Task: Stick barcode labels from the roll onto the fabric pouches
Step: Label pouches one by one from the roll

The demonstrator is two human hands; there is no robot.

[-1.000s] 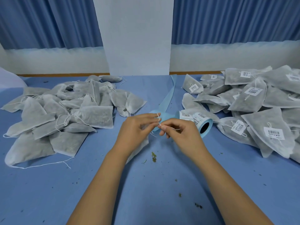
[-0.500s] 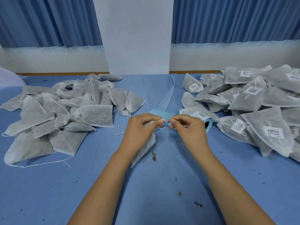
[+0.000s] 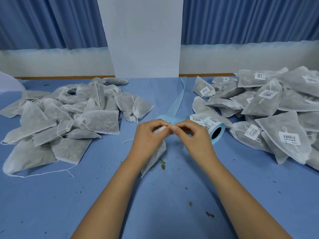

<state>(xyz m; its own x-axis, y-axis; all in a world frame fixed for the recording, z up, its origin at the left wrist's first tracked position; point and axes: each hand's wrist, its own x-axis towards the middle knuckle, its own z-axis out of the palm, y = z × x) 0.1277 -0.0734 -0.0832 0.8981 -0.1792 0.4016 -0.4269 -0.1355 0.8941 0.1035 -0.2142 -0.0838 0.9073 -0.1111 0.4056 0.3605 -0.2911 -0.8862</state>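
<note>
Pinching pouch (image 3: 155,157): left hand (image 3: 148,135), right hand (image 3: 195,138); label roll (image 3: 209,125) behind; bare heap (image 3: 69,118) left; labelled heap (image 3: 276,118) right.

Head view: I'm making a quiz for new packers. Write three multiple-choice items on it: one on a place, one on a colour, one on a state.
1. Where is the pile of labelled pouches?
A. on the person's left
B. on the person's right
C. on the floor

2. What colour is the backing strip trailing from the label roll?
A. light blue
B. yellow
C. red

3. What is the state of the fabric pouch at the centre?
A. lying untouched
B. gripped by the left hand, with the right hand pinching at its top
C. stacked on a pile

Answers:
1 B: barcode labels show only on the right pile.
2 A: the strip is the same light blue as the roll's edge.
3 B: both hands' fingertips meet at the pouch's top.
</note>
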